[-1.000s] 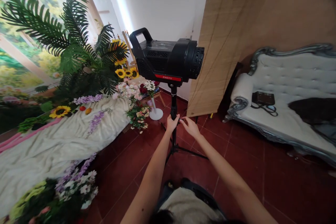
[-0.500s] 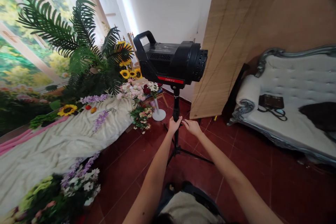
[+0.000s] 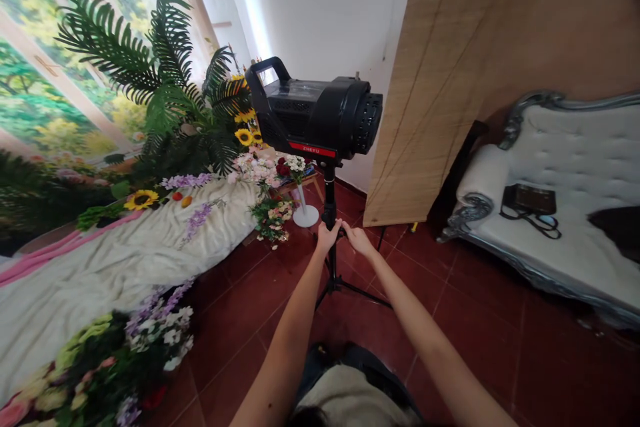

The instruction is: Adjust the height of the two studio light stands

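Right hand (image 3: pixel 359 241) nearer one stand (image 3: pixel 329 200)

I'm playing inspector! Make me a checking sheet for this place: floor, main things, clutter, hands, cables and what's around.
Floor: red tiles.
Main things: black ZHEYU studio light, mounted on a black light stand with spread legs.
Clutter: brown bag and dark cloth on the white tufted sofa.
Hands: left hand grips the light stand; right hand has its fingertips close to it, contact unclear.
Cables: nothing seen for certain; the dark loop by the bag may be a strap.
Surroundings: palm fronds, sunflower, cream blanket, hanging blind.
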`<state>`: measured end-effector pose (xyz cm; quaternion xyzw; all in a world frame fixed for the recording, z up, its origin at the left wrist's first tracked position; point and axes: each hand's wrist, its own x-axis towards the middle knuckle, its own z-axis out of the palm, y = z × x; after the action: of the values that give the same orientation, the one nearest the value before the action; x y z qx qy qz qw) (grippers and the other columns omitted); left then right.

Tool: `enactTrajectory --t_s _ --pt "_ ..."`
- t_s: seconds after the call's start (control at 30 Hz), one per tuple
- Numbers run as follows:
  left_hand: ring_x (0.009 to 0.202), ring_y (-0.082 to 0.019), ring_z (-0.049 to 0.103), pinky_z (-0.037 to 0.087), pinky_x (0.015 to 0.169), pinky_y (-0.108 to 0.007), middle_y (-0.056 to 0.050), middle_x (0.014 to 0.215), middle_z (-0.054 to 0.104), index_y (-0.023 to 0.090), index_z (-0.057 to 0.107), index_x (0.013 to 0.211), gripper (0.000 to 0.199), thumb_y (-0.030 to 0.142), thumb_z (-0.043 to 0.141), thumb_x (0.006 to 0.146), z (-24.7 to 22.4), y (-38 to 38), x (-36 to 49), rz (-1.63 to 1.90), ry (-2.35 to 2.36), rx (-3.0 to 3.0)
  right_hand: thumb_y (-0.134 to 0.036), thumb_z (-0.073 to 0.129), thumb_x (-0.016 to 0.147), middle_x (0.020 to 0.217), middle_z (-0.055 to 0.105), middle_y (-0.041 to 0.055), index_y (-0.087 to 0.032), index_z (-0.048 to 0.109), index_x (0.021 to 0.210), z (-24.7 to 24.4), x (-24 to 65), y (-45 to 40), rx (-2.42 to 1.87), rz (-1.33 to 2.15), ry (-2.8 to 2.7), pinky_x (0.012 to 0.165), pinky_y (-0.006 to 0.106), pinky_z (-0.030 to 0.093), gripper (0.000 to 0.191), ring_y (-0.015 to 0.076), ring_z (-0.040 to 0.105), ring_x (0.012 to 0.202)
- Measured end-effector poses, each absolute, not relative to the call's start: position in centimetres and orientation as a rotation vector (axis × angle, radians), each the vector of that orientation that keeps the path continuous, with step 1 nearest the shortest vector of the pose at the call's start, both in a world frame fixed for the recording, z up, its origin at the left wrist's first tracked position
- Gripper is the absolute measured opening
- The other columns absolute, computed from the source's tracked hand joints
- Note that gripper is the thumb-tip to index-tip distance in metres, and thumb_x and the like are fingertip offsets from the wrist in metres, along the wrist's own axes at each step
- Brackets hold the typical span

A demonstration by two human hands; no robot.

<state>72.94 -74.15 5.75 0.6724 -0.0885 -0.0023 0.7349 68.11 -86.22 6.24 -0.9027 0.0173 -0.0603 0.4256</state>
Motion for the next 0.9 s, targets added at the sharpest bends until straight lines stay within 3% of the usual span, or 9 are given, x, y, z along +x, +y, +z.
enactTrajectory --t_s 0.2,0.33,0.43,0.6,0.7,0.9 --pt "0.076 -0.016 0.062 0.051 0.074 -0.029 -0.008 0.083 0.065 0.013 0.06 0.088 0.036 0.044 0.065 0.07 6.1 -75.2 72.1 0.034 -0.12 1.524 -0.061 0.011 0.09 0.036 0.048 0.0016 -0.021 0.052 0.041 6.5 67.7 -86.8 -2.228 -0.075 -0.025 0.069 0.021 0.042 0.075 0.0151 0.059 0.052" --pt "0.095 -0.017 0.061 0.047 0.088 -0.032 -0.01 0.106 0.064 0.015 0.056 0.106 0.042 0.043 0.061 0.076 5.1 -75.0 70.5 0.151 -0.108 1.506 -0.062 0.012 0.09 0.049 0.06 0.0061 -0.02 0.055 0.049 6.8 67.4 -87.2 -2.293 -0.119 -0.011 0.069 0.022 0.041 0.073 0.0182 0.062 0.063" --pt "0.107 -0.018 0.057 0.042 0.097 -0.034 -0.011 0.118 0.06 0.016 0.056 0.112 0.045 0.044 0.059 0.076 2.1 -72.4 66.4 0.148 -0.088 1.522 -0.061 0.01 0.09 0.048 0.06 0.0071 -0.021 0.053 0.046 6.8 66.9 -87.2 -2.323 -0.109 -0.015 0.069 0.022 0.041 0.073 0.0183 0.062 0.062" --pt "0.076 -0.022 0.066 0.051 0.076 -0.037 -0.012 0.083 0.07 0.01 0.066 0.086 0.049 0.054 0.064 0.063 -6.9 -64.4 52.8 -0.193 0.379 1.524 -0.062 0.009 0.09 0.038 0.053 0.0069 -0.024 0.044 0.037 6.7 66.4 -87.1 -2.331 -0.095 -0.007 0.067 0.024 0.04 0.073 0.0179 0.058 0.052" --pt "0.074 -0.024 0.067 0.052 0.07 -0.033 -0.009 0.071 0.069 0.013 0.065 0.069 0.043 0.052 0.071 0.052 -11.6 -58.7 43.2 -0.099 0.756 1.482 -0.064 0.009 0.088 0.037 0.053 0.0086 -0.024 0.042 0.034 6.3 66.5 -87.0 -2.345 -0.026 0.015 0.067 0.026 0.041 0.075 0.0195 0.058 0.05" --pt "0.06 -0.026 0.067 0.05 0.049 -0.031 -0.005 0.053 0.064 0.017 0.059 0.056 0.026 0.039 0.072 0.05 -13.2 -47.7 26.0 0.155 1.387 1.263 -0.059 0.004 0.088 0.047 0.059 0.017 -0.024 0.052 0.036 4.0 67.1 -87.3 -2.495 0.094 0.158 0.064 0.036 0.042 0.079 0.0271 0.058 0.051"
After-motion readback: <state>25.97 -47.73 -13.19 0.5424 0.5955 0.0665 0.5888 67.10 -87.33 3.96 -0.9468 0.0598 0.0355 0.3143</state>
